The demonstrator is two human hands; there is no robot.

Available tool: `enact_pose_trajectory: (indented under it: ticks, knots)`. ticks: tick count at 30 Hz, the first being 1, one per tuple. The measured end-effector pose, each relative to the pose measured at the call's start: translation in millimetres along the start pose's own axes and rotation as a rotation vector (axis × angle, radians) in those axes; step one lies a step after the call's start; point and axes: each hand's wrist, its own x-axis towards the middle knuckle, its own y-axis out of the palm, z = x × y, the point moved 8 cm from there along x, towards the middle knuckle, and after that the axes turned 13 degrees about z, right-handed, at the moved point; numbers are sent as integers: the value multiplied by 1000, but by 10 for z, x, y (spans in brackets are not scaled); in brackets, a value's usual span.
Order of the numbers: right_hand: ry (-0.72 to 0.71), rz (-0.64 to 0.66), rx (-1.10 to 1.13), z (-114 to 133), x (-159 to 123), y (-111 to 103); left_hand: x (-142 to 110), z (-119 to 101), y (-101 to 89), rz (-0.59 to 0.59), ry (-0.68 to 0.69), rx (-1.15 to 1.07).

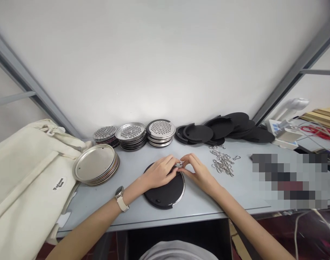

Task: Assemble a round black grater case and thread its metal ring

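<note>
A round black holder [165, 191] lies flat on the table in front of me, a thin shiny metal rim showing along its right side. My left hand [161, 171] rests over its upper part, thumb and fingers closed at the far edge. There my right hand [196, 171] pinches a small metal snap hook [180, 164] between thumb and index finger. The fingertips of both hands nearly meet around it, so how far the hook passes through the holder's edge is hidden. More loose snap hooks [223, 162] lie in a pile to the right.
Along the wall stand stacks of round metal grater plates [131, 131] and a pile of black holders [199, 133]. Plain metal discs [96, 162] are stacked at the left, beside a cream bag [26, 173]. A small white device [284, 133] stands at the right.
</note>
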Motion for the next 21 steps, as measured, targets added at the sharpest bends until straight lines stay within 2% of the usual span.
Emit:
enact_pose_trajectory:
  ticks: [6,13,21]
  knots:
    - [51,94,27,-34,-16,76,2,-17,0,25,3,63]
    - [71,166,-46,-38,-49,147,-22,-45,-32,-3,24,73]
    - [-26,175,-135,39,-60,179,-43,-86,-14,-10,93,122]
